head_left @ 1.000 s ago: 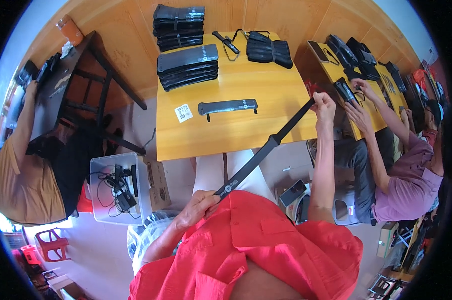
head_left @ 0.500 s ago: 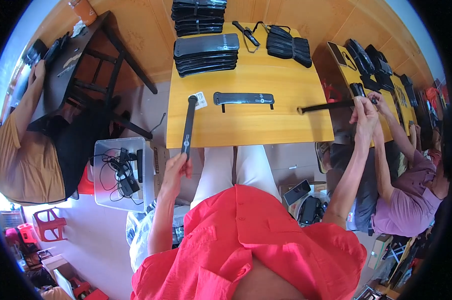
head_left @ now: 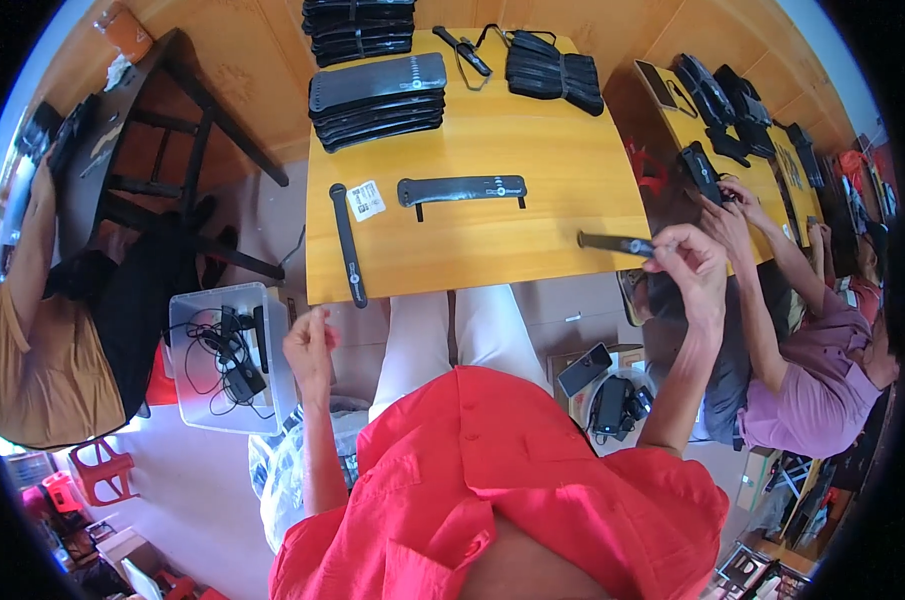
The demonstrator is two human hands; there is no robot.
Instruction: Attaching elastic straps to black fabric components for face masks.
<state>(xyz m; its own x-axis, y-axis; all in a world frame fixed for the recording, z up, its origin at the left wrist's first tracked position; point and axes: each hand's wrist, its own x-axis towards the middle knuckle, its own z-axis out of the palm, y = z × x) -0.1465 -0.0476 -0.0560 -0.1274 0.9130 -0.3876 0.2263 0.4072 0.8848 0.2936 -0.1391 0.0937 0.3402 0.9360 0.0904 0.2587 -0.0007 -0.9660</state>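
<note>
Right hand (head_left: 694, 272) grasps one strap (head_left: 614, 244); left hand (head_left: 310, 347) released, second strap (head_left: 348, 246) ahead on worktop (head_left: 492, 250); one wide strip (head_left: 457, 190) beyond, between both.

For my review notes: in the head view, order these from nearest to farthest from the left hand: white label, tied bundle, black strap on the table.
From the left hand:
1. Black strap, toward the table's left edge.
2. White label, right of its far end.
3. Tied bundle, back right.

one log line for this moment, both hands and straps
left hand: no strap, near front of table | right hand: holds black strap | second strap: on table, left side | white label: beside it
</note>
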